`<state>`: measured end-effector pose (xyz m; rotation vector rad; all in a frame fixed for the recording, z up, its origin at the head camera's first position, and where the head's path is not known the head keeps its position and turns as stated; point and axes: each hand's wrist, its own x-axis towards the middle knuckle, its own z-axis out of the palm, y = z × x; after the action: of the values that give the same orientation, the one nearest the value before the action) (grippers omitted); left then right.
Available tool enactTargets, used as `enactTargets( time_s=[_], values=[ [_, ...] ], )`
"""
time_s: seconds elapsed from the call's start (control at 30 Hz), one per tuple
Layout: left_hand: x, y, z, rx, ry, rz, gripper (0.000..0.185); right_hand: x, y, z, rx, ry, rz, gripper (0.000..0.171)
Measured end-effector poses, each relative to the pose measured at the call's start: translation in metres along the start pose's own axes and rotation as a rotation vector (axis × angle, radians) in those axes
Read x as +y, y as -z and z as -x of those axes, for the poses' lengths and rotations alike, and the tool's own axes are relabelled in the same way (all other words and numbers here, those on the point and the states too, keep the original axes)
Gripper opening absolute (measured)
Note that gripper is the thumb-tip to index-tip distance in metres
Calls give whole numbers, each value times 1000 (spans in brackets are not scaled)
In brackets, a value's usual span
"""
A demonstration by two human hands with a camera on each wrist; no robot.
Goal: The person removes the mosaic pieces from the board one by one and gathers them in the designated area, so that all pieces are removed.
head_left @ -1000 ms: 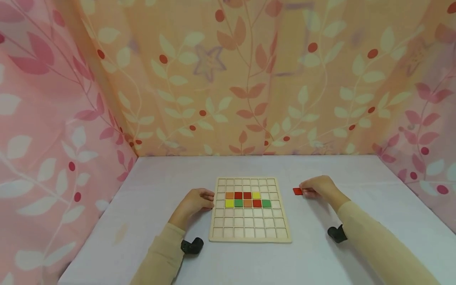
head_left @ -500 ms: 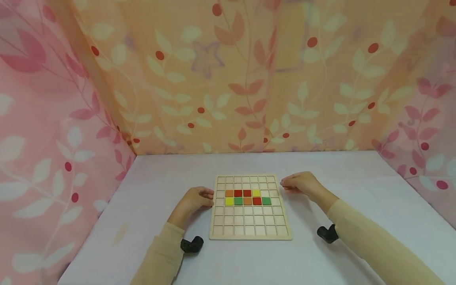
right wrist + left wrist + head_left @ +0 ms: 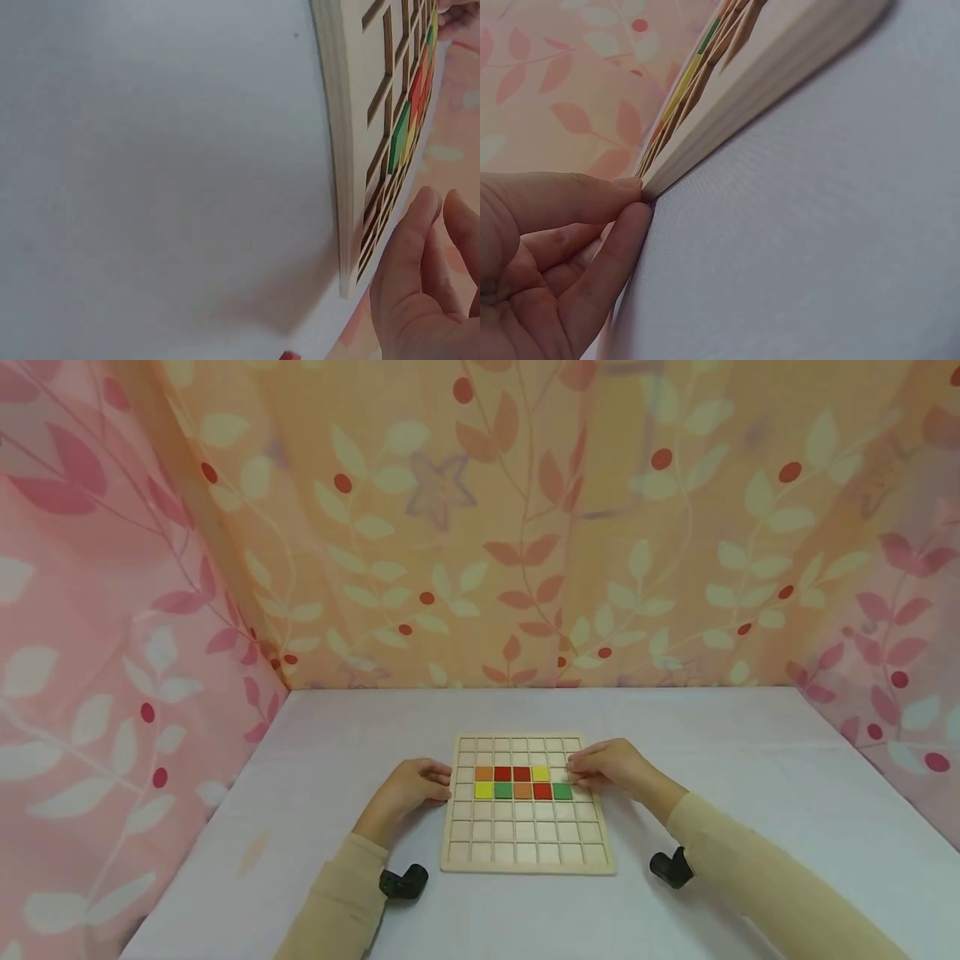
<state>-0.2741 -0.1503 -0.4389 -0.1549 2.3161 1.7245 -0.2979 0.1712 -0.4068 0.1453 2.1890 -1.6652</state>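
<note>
A wooden grid board lies on the white table, with two rows of coloured tiles set in its middle cells. At the board's left edge my left hand holds it, thumb and forefinger meeting at the rim. My right hand hovers low over the board's right side, fingertips beside the yellow and green tiles. It holds a red tile, hidden in the head view. Only a red sliver of it shows in the right wrist view, under the hand and beside the board.
Pink and orange leaf-print curtains close in the table at the back and both sides. Black wrist cameras sit under my sleeves near the board's front corners.
My right hand carried the red tile from the table at the right leftward onto the board's right side. The left hand stayed at the board's left edge.
</note>
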Motion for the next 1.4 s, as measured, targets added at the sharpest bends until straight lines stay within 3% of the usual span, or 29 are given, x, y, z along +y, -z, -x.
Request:
enactTargets(
  time_s=[0.27,0.5,0.73,1.4],
  values=[
    [-2,0,-1,-4,-17,8,37,-3,-13,-5,-20,-3,-5,33],
    [0,2,4,-54,-80,12,34,-6,-21,-9,5,-50,12,30],
    [-4,-2,-2,-8,-30,-1,37,-10,-29,-11,25,-77,55,28],
    [-3,-1,-1,4,-22,4,35,-5,-30,-19,22,-68,70,22]
  ],
)
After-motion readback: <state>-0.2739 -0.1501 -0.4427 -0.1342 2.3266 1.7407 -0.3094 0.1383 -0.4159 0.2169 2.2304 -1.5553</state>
